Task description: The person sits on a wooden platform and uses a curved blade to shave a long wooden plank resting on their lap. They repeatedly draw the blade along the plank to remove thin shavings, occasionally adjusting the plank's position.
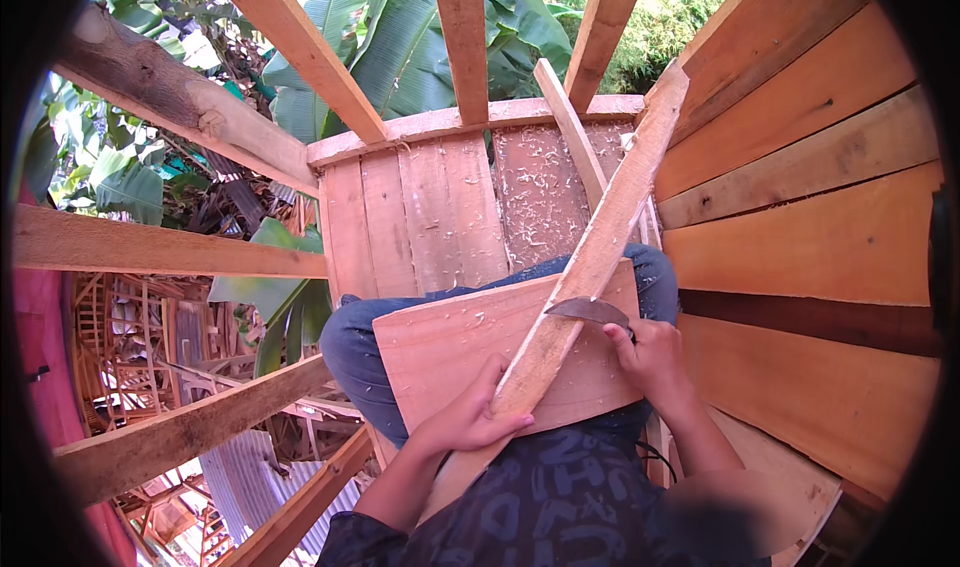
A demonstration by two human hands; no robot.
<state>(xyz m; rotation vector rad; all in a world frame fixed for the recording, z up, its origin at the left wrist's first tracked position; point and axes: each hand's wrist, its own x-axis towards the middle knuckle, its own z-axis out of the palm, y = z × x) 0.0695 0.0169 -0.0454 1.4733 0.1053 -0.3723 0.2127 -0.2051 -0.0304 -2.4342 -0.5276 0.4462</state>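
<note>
A long, narrow wooden strip [610, 229] slants across my lap, from beside my left side up to the far right. Around its lower part my left hand [474, 410] is closed, thumb on top. My right hand [645, 352] grips a knife with a dark curved blade [590, 311]; fingers cover most of its handle. The blade lies across the strip at about its middle. Under the strip, a broad wooden board [430, 339] rests over my crossed legs, with a few shavings on it.
Curled shavings lie on the plank floor [430, 212] ahead. Another thin wooden strip [572, 132] leans near the far edge. Upright posts [460, 42] and open gaps stand at the front and left, with banana leaves beyond. A plank wall [800, 247] closes the right side.
</note>
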